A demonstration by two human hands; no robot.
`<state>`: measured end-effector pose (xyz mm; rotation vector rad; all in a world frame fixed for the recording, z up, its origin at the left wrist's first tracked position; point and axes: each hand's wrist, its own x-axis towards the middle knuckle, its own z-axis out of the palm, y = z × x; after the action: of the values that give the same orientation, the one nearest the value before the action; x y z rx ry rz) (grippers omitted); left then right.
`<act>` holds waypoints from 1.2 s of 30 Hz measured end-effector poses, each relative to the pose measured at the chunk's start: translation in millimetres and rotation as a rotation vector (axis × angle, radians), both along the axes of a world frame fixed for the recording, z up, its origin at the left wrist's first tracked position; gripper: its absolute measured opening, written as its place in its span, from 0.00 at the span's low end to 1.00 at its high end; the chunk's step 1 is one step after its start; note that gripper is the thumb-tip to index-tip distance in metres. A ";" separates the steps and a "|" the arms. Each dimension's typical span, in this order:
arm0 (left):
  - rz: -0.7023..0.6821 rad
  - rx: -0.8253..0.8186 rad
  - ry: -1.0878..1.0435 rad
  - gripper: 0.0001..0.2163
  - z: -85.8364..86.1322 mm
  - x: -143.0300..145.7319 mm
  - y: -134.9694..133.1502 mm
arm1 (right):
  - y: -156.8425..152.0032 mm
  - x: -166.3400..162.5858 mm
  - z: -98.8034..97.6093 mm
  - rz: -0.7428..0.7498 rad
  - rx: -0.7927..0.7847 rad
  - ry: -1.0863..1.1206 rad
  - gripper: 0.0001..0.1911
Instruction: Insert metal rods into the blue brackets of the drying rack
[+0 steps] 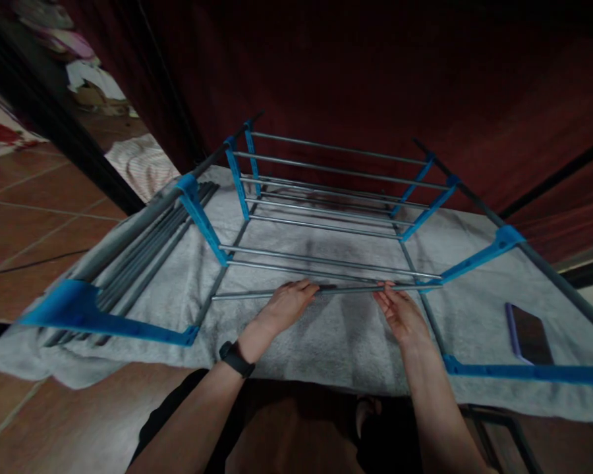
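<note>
A drying rack (336, 197) with grey metal rods and blue plastic brackets lies on a light grey towel (346, 336). My left hand (285, 304) and my right hand (401, 312) both hold the nearest metal rod (346, 288), fingers curled over it from below. The rod runs from a loose end at the left to a blue bracket (479, 260) at the right. A black band sits on my left wrist (236, 359).
A dark phone (528, 334) lies on the towel at the right. A bundle of grey rods (143, 253) rests at the left by a blue end piece (99, 313). Brown tiled floor is at the left, a dark red curtain behind.
</note>
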<state>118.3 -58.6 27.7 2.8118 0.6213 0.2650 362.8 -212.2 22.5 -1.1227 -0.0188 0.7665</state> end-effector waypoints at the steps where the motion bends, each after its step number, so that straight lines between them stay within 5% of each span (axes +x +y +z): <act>1: -0.008 0.020 0.016 0.15 -0.3 0.9 -1.1 | -0.1 1.0 -1.4 0.007 -0.012 0.001 0.12; 13: -0.083 0.208 0.094 0.18 4.8 17.2 -13.7 | -0.2 5.6 -11.8 -0.037 -0.034 0.003 0.12; 21: -0.154 0.210 0.014 0.28 3.1 29.1 -34.2 | -1.2 3.6 -14.6 -0.040 -0.057 0.033 0.12; 36: -0.153 0.246 -0.036 0.25 -1.0 35.8 -48.3 | -10.8 0.2 -8.6 -0.027 -0.154 0.165 0.11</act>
<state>154.1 -106.9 26.7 3.0618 0.3855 0.3848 363.0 -223.0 13.9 -1.1998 0.1972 0.8458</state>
